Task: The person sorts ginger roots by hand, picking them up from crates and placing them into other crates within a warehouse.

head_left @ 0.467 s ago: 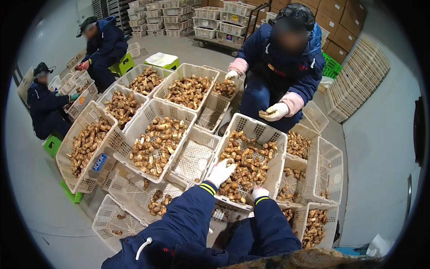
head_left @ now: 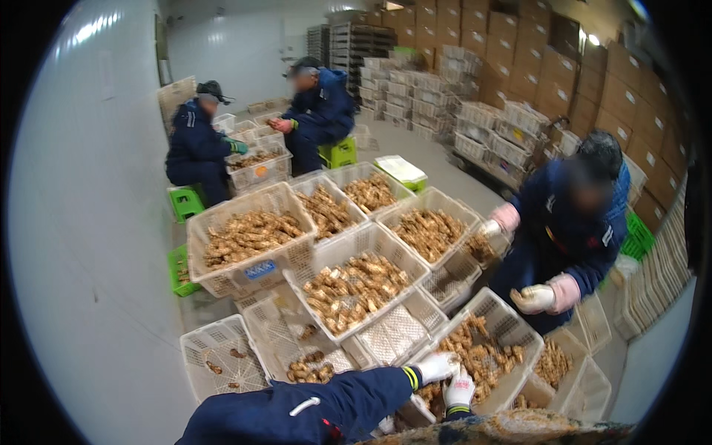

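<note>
My left hand, in a white glove, reaches over a pale plastic crate of brown, thick-stemmed mushrooms. My right hand, also in a white glove, is right beside it, the fingertips of the two close together. Both hands look closed with fingers bent, above the near left part of the mushrooms. Whatever lies between the fingers is hidden or blurred. Left of this crate lies a shallower crate with a bare mesh floor, and beyond that a crate of mushrooms.
Across the crate a co-worker in white gloves holds a mushroom. Two more people sit at crates farther back. A crate with a few mushrooms stands at the near left. Cardboard boxes and stacked crates line the back.
The view has swung to the left and up, so the crates appear lower and farther right. My hands, apart before over the mushrooms, have come together.
</note>
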Available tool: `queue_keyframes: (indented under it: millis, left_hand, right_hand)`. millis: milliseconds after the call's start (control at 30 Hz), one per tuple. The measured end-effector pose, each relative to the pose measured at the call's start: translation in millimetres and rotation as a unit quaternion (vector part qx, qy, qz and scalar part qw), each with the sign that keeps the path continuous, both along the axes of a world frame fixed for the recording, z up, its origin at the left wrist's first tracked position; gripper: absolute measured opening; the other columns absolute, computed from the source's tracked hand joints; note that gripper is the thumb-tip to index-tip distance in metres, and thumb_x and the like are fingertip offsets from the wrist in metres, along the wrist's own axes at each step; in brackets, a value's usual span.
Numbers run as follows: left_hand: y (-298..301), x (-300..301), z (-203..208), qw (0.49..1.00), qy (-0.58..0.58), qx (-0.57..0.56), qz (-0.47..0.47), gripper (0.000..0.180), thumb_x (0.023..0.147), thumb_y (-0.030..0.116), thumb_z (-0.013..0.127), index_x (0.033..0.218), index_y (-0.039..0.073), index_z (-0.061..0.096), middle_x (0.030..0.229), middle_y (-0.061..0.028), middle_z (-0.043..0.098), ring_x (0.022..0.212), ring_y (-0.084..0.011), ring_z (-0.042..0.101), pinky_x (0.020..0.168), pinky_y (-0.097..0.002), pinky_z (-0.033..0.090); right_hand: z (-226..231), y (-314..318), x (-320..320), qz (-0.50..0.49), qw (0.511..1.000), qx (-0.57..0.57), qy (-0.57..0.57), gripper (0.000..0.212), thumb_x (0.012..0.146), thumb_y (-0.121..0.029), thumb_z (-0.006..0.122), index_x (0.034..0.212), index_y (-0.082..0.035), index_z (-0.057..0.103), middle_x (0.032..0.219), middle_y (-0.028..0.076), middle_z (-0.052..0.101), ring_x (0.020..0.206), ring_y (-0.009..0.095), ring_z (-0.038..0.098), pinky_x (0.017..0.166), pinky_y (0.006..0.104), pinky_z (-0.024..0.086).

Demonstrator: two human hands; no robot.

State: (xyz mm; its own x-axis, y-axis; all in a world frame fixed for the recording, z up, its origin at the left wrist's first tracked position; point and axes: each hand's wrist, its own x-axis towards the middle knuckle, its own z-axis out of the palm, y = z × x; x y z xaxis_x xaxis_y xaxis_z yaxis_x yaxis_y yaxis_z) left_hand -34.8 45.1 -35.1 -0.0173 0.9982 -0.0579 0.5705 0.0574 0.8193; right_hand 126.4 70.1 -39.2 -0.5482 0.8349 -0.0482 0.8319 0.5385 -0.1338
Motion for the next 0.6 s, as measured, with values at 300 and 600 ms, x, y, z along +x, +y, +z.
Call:
queue_keyframes:
  millis: [300, 600]
  left_hand:
    - [-16.9, -14.2, 35.7, 0.993, -0.038, -0.11, -0.002, 0.066, 0.092, 0.048, 0.047, 0.137, -0.001, 0.043, 0.132, -0.0243, 0.053, 0.117, -0.0389, 0.054, 0.097, -0.0405, 0.043]
    - [-9.0, -11.0, 43.5, 0.992, -0.05, -0.112, -0.039, 0.071, 0.092, 0.052, 0.046, 0.139, -0.001, 0.041, 0.13, -0.0268, 0.054, 0.119, -0.0404, 0.053, 0.101, -0.0412, 0.041]
  right_hand:
    - [-25.6, 1.0, 9.6, 0.058, 0.994, 0.095, 0.009, 0.038, 0.086, -0.038, 0.061, 0.111, -0.01, 0.063, 0.092, 0.012, 0.068, 0.082, 0.029, 0.067, 0.071, 0.0423, 0.053]
    - [-63.1, 12.9, 19.6, -0.041, 0.999, 0.023, -0.009, 0.041, 0.084, -0.053, 0.06, 0.097, -0.015, 0.069, 0.093, 0.015, 0.07, 0.083, 0.033, 0.068, 0.073, 0.0452, 0.054]
